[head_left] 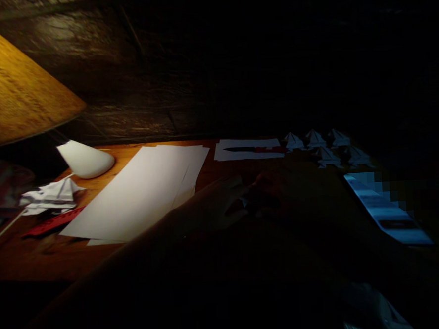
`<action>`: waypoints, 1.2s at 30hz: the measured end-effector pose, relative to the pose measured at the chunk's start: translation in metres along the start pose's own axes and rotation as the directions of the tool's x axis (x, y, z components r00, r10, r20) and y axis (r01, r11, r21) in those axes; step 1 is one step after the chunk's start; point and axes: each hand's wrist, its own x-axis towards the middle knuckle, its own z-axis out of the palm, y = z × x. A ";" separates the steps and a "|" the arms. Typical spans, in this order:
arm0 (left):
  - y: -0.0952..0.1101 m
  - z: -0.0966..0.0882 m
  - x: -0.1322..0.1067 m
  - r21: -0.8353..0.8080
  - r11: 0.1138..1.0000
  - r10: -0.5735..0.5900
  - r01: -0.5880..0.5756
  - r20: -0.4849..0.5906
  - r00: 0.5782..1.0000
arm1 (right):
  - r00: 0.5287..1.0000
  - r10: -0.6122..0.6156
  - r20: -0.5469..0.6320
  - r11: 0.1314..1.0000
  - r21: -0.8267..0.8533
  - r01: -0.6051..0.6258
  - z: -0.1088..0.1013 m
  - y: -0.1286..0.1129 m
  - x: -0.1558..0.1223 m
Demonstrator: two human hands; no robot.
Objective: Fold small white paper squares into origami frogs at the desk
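Deep shadow covers both hands at the middle of the table. My left hand [227, 202] reaches in with its fingers bent around a small pale piece of paper [244, 201]. Close against it, my right hand [271, 193] has its fingers curled at the same piece; most of that hand is lost in the dark. Only a small part of the paper shows between the fingers, so its shape cannot be made out. Large white sheets [143, 194] lie to the left of my hands. Beyond them, a knife [256, 149] with a red handle rests on smaller white sheets [234, 156].
Several folded paper figures [315, 140] stand at the back right. A lit screen [388, 209] lies at the right. At the left are a lamp with a yellow shade [21, 87] and white base [87, 160], crumpled folded paper [54, 196] and a red ruler [54, 223].
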 end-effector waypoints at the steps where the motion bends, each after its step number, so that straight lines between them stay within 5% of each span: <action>1: -0.001 0.000 0.000 -0.016 1.000 0.004 -0.004 -0.019 1.000 | 1.000 0.004 0.012 1.000 0.025 -0.004 0.000 0.002 0.000; 11: -0.018 0.003 0.005 -0.118 0.984 0.122 -0.131 -0.081 0.989 | 0.999 0.012 0.040 0.992 0.125 -0.017 -0.024 0.004 -0.005; 20: -0.024 0.012 0.014 -0.239 0.958 0.160 -0.159 -0.019 0.987 | 0.998 -0.043 0.051 0.987 0.155 0.035 -0.020 0.013 -0.007; 36: -0.018 -0.001 0.009 -0.256 0.932 0.274 -0.257 0.030 0.961 | 0.996 -0.081 0.028 0.979 0.188 0.074 -0.018 0.016 -0.006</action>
